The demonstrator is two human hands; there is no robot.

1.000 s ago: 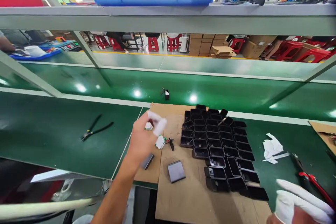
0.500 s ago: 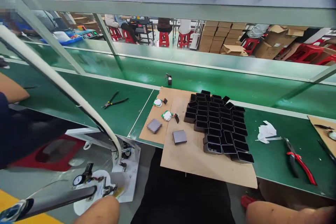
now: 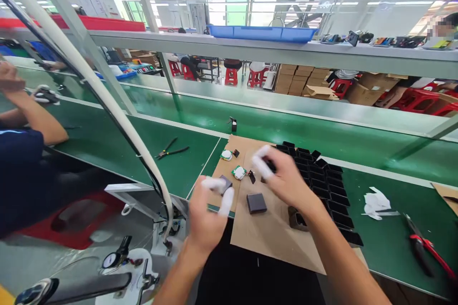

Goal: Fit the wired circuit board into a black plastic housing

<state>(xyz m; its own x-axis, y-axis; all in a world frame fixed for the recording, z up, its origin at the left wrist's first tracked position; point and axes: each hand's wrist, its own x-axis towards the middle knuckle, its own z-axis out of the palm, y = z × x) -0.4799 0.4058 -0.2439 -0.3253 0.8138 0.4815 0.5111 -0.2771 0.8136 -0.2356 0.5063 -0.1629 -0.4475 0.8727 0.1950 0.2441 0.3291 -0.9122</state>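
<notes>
Head view: both of the person's hands raised over the near edge of the cardboard sheet [image 3: 272,238] on the green table [image 3: 386,238].
Left hand [image 3: 207,212]: white cots on thumb and forefinger, tips pinched on a small dark grey block [image 3: 225,184]; block sits between the two fingertips, above the sheet's near-left corner.
Right hand [image 3: 284,178]: white cots on fingertips [image 3: 263,167], fingers curled, blurred; a dark bit shows at the tips, cannot tell whether it grips it.
Black cases [image 3: 332,195]: open boxes packed in rows on the sheet's right half, just beyond the right hand.
Grey square pad [image 3: 256,203]: flat on the sheet, between the two hands.
Small white-green parts [image 3: 238,172]: near the sheet's far-left corner.
Red-handled pliers [image 3: 425,250]: table's right end, well apart.
</notes>
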